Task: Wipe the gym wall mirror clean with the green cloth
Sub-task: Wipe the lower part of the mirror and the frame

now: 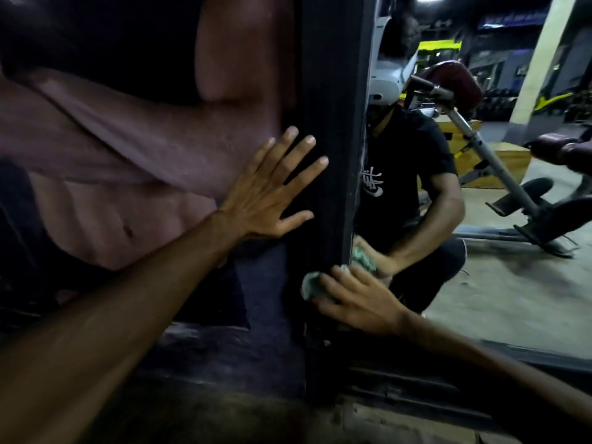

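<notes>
- Your left hand (272,193) lies flat with the fingers spread wide. It holds nothing and presses on the printed wall poster (128,139), with the fingertips reaching onto the dark frame post (333,123). It looks like a brace for your low crouch.
- Your right hand (355,299) has its fingers spread over the bunched green cloth (309,285) and presses it down rather than gripping it. Part of the cloth sticks out past your fingertips on the post side.
- The cloth sits low, right where the post meets the left edge of the gym wall mirror (496,283). My guess is you are working the corner seam, where grime collects.
- The post blocks any stroke to the left, and the bottom rail (416,373) lies close below.
- Open glass runs up and to the right, where the reflected bench (480,129) shows, so your strokes have room that way.
</notes>
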`<state>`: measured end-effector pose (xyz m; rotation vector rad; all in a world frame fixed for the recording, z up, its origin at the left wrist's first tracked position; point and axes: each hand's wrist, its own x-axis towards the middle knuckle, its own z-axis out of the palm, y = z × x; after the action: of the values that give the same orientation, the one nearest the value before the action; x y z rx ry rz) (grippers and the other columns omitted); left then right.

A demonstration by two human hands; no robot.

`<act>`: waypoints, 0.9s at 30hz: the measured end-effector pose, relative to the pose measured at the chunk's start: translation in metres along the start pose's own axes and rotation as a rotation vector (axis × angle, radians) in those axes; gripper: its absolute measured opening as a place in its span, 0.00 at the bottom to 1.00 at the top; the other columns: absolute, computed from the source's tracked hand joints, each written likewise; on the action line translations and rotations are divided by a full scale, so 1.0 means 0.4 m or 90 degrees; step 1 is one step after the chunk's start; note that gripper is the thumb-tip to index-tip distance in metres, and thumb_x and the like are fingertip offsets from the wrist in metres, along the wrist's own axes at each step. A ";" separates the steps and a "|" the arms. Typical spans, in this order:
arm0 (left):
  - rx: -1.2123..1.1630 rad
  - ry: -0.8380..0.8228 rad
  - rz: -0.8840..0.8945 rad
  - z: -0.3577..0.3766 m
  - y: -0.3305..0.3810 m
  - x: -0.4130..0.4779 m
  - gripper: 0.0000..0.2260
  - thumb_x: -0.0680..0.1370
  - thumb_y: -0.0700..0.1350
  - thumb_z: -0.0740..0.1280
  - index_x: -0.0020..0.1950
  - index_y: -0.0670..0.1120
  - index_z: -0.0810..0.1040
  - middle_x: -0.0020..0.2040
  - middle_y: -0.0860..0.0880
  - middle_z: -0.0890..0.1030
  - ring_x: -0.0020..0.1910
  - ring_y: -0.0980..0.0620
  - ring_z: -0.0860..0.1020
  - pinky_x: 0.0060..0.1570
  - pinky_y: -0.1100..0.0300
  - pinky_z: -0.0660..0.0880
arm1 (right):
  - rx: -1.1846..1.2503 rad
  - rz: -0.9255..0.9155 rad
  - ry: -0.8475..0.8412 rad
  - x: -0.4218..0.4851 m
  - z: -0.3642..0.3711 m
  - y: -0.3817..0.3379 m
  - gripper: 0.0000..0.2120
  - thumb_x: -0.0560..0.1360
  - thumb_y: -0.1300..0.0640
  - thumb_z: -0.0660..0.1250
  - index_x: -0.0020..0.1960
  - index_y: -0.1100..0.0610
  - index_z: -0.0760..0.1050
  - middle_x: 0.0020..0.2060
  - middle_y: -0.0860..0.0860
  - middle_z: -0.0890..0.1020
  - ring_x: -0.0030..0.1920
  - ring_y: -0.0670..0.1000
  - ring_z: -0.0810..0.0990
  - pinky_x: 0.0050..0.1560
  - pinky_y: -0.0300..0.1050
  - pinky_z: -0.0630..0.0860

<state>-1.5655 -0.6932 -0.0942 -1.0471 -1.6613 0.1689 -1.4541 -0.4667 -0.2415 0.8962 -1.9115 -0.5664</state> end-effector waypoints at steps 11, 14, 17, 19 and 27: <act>0.028 0.034 -0.002 -0.059 -0.113 0.131 0.36 0.80 0.64 0.64 0.82 0.50 0.57 0.80 0.41 0.55 0.80 0.35 0.55 0.78 0.39 0.54 | 0.008 -0.087 0.000 0.110 -0.077 0.140 0.14 0.84 0.60 0.55 0.57 0.51 0.79 0.59 0.55 0.80 0.58 0.60 0.77 0.55 0.54 0.72; 0.030 0.036 0.020 -0.076 -0.159 0.174 0.34 0.81 0.63 0.63 0.82 0.50 0.59 0.80 0.40 0.56 0.80 0.35 0.55 0.78 0.39 0.55 | 0.041 -0.017 0.071 0.166 -0.102 0.181 0.13 0.83 0.61 0.57 0.58 0.51 0.80 0.58 0.59 0.79 0.57 0.62 0.77 0.54 0.56 0.73; 0.029 0.052 -0.006 -0.105 -0.201 0.237 0.35 0.80 0.65 0.63 0.82 0.49 0.58 0.80 0.40 0.55 0.80 0.35 0.55 0.79 0.41 0.52 | 0.048 -0.014 0.057 0.152 -0.101 0.148 0.11 0.82 0.61 0.60 0.59 0.54 0.80 0.59 0.59 0.77 0.54 0.61 0.78 0.50 0.54 0.77; 0.046 0.039 0.030 -0.123 -0.231 0.272 0.37 0.79 0.66 0.63 0.82 0.49 0.58 0.80 0.40 0.55 0.79 0.36 0.55 0.79 0.42 0.50 | 0.063 -0.083 -0.024 0.135 -0.094 0.144 0.10 0.82 0.59 0.61 0.58 0.53 0.79 0.60 0.59 0.78 0.53 0.60 0.80 0.50 0.52 0.76; 0.037 0.026 0.019 -0.150 -0.267 0.339 0.36 0.80 0.65 0.63 0.83 0.50 0.56 0.80 0.38 0.53 0.79 0.35 0.54 0.79 0.44 0.46 | 0.050 0.012 0.094 0.254 -0.180 0.322 0.11 0.83 0.58 0.59 0.59 0.49 0.77 0.57 0.59 0.78 0.53 0.60 0.76 0.51 0.55 0.72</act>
<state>-1.5727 -0.6854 0.0883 -1.0256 -1.5951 0.2128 -1.4678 -0.4664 -0.0628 0.9440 -1.8159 -0.4047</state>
